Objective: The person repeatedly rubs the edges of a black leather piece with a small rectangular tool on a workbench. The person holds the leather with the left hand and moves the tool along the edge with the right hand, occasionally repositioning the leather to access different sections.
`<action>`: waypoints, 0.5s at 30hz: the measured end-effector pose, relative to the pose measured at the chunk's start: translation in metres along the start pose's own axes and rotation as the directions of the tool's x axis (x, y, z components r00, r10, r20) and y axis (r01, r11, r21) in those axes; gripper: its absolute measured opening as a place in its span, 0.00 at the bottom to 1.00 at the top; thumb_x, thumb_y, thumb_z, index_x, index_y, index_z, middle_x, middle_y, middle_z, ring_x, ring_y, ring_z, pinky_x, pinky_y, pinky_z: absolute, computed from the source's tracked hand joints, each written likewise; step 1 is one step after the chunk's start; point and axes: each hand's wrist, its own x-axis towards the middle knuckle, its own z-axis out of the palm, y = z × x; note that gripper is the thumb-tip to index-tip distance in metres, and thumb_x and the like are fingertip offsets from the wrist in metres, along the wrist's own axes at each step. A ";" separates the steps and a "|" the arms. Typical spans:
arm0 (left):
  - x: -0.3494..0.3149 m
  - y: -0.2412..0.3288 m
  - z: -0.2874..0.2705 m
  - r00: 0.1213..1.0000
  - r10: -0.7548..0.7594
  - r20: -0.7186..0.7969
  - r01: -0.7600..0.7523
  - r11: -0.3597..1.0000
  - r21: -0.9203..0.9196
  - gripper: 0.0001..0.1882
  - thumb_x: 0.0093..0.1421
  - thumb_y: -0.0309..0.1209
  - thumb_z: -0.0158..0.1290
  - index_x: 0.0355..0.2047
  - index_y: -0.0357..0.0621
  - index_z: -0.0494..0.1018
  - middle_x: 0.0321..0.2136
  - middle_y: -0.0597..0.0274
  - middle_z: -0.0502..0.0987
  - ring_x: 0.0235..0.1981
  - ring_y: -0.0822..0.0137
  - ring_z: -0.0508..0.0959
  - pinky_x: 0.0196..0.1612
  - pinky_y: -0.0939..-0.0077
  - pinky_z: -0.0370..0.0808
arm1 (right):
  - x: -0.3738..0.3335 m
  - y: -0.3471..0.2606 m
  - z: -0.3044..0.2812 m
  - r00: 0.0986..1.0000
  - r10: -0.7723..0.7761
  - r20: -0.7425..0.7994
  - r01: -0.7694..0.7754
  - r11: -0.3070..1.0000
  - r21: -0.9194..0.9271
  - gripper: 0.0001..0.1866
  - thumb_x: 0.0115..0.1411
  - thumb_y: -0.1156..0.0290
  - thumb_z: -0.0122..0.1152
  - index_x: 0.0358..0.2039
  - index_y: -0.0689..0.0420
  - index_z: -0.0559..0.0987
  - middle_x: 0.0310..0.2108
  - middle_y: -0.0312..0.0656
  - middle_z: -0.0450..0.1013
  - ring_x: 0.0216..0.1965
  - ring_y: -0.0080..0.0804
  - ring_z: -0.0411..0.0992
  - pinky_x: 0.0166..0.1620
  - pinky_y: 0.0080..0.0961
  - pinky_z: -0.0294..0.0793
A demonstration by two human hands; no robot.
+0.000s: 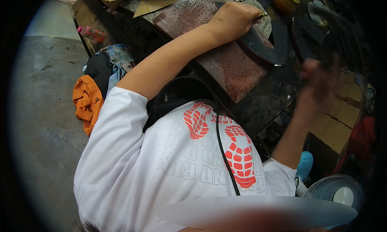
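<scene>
My left hand (236, 20) is closed in a fist over a worn reddish-brown board (238, 72). A small bit with a yellowish glint shows at its fingers, too little to name. Just below that hand a dark grey curved flat piece (260, 46) lies across the board. My right hand (316, 81) is off to the right, smeared by motion, so its fingers and anything in them cannot be made out. Dark flat cut pieces (310, 32) lie on the bench beyond it.
A yellow-lidded jar (285, 2) stands at the back. On the left are a pink bottle (92, 33) and an orange cloth (88, 101). Stacked brown cardboard (336, 123) and a fan (336, 191) are at the right. A black cord (219, 137) hangs over my shirt.
</scene>
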 end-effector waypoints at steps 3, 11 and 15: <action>0.001 -0.005 0.004 0.999 -0.031 -0.028 0.032 0.999 0.025 0.07 0.58 0.31 0.58 0.34 0.41 0.79 0.27 0.53 0.81 0.28 0.53 0.82 0.34 0.64 0.79 | -0.014 0.044 0.020 0.966 -0.170 0.196 0.195 0.974 -0.115 0.25 0.66 0.65 0.61 0.63 0.51 0.71 0.47 0.49 0.79 0.45 0.38 0.80 0.43 0.31 0.78; -0.007 -0.016 -0.002 0.785 -0.583 0.210 0.575 0.561 -0.595 0.09 0.62 0.28 0.59 0.36 0.32 0.79 0.28 0.55 0.83 0.28 0.70 0.85 0.33 0.80 0.82 | -0.042 0.072 0.011 0.942 0.114 0.316 0.010 0.931 -0.365 0.25 0.66 0.57 0.59 0.64 0.40 0.71 0.45 0.50 0.79 0.45 0.50 0.79 0.44 0.37 0.77; -0.006 -0.012 -0.007 0.820 -0.536 0.201 0.553 0.651 -0.520 0.09 0.61 0.30 0.59 0.36 0.35 0.80 0.26 0.55 0.83 0.27 0.70 0.85 0.32 0.77 0.81 | -0.041 0.079 0.017 0.946 0.082 0.313 0.024 0.947 -0.321 0.25 0.66 0.57 0.60 0.62 0.41 0.72 0.45 0.50 0.79 0.46 0.46 0.79 0.45 0.35 0.77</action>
